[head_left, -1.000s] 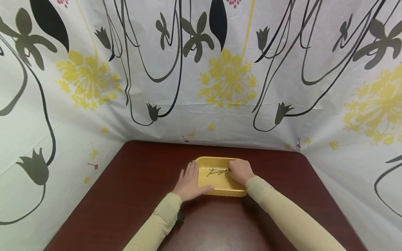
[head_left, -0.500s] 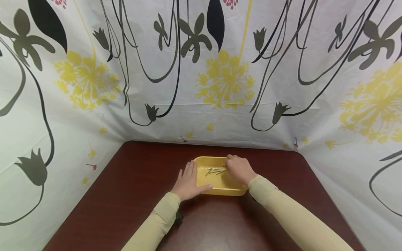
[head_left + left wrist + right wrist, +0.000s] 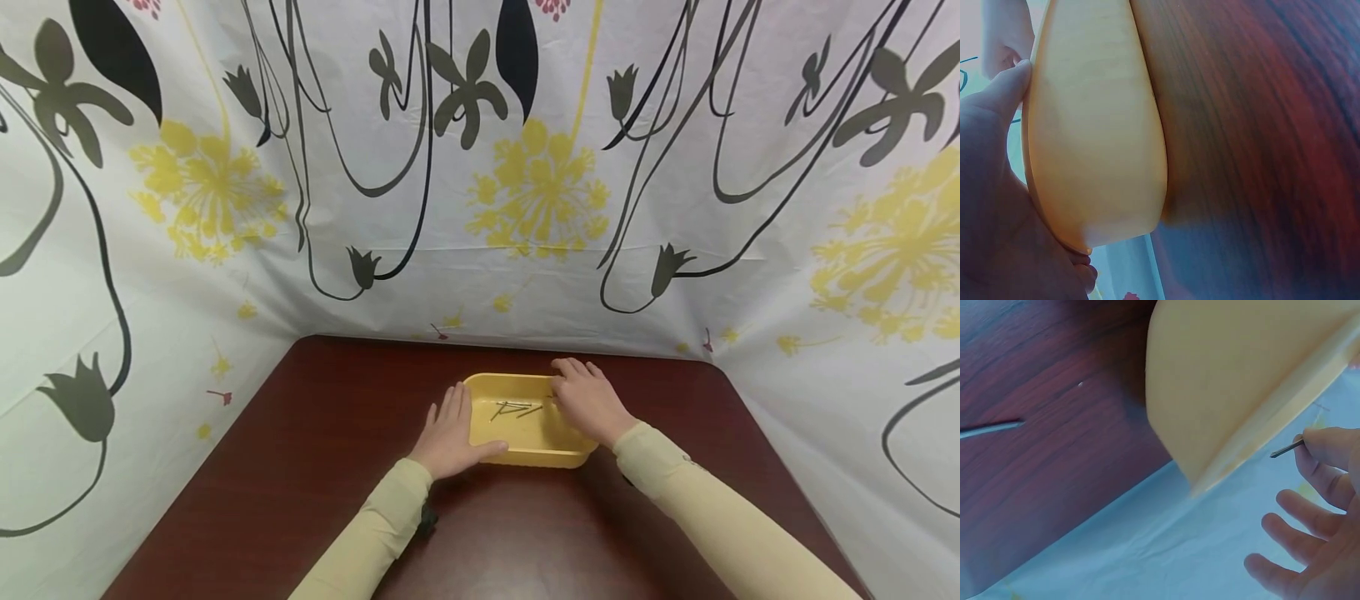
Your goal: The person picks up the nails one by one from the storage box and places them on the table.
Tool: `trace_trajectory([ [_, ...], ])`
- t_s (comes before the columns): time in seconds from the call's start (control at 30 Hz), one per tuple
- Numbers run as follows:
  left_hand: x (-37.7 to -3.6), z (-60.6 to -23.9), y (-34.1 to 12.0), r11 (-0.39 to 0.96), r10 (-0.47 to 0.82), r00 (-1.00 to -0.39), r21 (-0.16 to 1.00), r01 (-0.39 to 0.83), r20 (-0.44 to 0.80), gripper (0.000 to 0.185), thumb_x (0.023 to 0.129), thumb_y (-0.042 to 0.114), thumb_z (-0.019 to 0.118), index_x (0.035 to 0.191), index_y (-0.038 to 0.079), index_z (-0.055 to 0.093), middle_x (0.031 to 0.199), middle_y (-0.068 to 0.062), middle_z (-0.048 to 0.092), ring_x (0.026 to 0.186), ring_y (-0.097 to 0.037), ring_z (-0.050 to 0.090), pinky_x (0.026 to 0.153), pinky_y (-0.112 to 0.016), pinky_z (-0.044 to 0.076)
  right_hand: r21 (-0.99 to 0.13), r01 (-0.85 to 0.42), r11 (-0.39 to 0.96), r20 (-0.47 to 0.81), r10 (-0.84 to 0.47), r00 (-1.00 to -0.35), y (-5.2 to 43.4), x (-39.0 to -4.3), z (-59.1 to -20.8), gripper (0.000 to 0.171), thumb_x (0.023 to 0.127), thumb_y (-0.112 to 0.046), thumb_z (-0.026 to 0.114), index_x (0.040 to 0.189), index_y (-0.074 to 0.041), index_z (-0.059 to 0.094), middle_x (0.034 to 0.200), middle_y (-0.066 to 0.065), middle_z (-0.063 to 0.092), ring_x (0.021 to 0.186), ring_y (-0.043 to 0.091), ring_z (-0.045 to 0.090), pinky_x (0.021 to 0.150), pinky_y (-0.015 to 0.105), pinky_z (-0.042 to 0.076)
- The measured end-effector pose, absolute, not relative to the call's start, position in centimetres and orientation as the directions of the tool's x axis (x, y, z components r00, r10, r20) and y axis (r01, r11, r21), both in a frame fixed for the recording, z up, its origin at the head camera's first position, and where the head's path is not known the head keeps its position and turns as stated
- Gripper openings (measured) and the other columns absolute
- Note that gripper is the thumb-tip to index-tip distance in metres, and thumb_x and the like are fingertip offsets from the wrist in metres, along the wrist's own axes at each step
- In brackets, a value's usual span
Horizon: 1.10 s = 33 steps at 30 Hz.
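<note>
A yellow plastic tray (image 3: pixel 528 457) sits on the table with several thin metal nails (image 3: pixel 513 409) lying loose inside. My left hand (image 3: pixel 448 440) rests on its left end with straight fingers, the thumb along the front rim; in the left wrist view the thumb (image 3: pixel 1007 87) touches the rim. My right hand (image 3: pixel 591 403) is above the tray's right end. Between thumb and index finger it pinches a nail (image 3: pixel 1286 449), pointed end showing, the other fingers spread. The nail's other end is hidden by the fingers.
Another nail (image 3: pixel 991 428) lies on the dark red wooden table (image 3: pixel 360 433) beside the tray, seen in the right wrist view. A white floral-patterned cloth (image 3: pixel 315 208) hangs around the table's back and sides. Something small and dark (image 3: pixel 427 522) shows under the left cuff.
My right hand has lifted from the nails inside the tray and moved right, toward the tray's right rim, with a nail in its fingers. The left hand has stayed in place.
</note>
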<state>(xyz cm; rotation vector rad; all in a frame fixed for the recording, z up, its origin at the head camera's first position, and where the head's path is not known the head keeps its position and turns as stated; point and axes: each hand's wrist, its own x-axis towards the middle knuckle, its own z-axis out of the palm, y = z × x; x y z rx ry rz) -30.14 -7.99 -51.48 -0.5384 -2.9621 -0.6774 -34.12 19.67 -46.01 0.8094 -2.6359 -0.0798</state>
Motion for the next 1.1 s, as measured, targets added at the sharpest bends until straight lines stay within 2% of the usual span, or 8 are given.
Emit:
trace_trajectory([
  [0.1,-30.0,-51.3,-8.0,0.846,0.324,-0.938,0.405,0.347,0.127,0.129,0.078,0.091,0.046,0.16,-0.002,0.008,0.167,-0.017,0.003,0.153,-0.032,0.006,0.119,-0.057,0.013,0.156,-0.522,0.839,0.341,-0.542,-0.768,20.5,-33.9,-45.8,0.01,0.091,-0.02,0.077,0.096,-0.012,0.074,0.142,0.018,0.054,0.134,0.04,0.045,0.109,0.064,0.032],
  [0.23,-29.9,-51.2,-8.0,0.846,0.323,-0.938,0.407,0.345,0.123,0.128,0.079,0.089,0.047,0.16,-0.002,0.008,0.167,-0.016,0.002,0.154,-0.031,0.004,0.119,-0.057,0.011,0.149,-0.508,0.849,0.347,-0.526,-0.776,21.5,-33.8,-45.7,0.008,0.092,-0.021,0.076,0.094,-0.013,0.074,0.144,0.018,0.052,0.136,0.041,0.042,0.11,0.066,0.029],
  [0.63,-29.7,-51.0,-8.0,0.841,0.328,-0.937,0.415,0.347,0.119,0.126,0.081,0.087,0.049,0.16,-0.002,0.006,0.167,-0.016,0.001,0.154,-0.032,0.004,0.119,-0.057,0.011,0.109,-0.465,0.879,0.353,-0.471,-0.808,24.8,-33.4,-45.7,0.012,0.089,-0.022,0.079,0.088,-0.012,0.073,0.144,0.019,0.051,0.136,0.042,0.041,0.109,0.07,0.024],
  [1.1,-29.7,-51.0,-7.9,0.841,0.328,-0.937,0.416,0.347,0.119,0.125,0.082,0.085,0.05,0.16,-0.001,0.006,0.167,-0.016,0.001,0.154,-0.031,0.004,0.119,-0.057,0.01,0.07,-0.427,0.901,0.338,-0.424,-0.84,29.6,-32.4,-47.4,0.018,0.088,-0.02,0.079,0.075,-0.018,0.067,0.141,0.022,0.052,0.133,0.045,0.043,0.105,0.074,0.023],
])
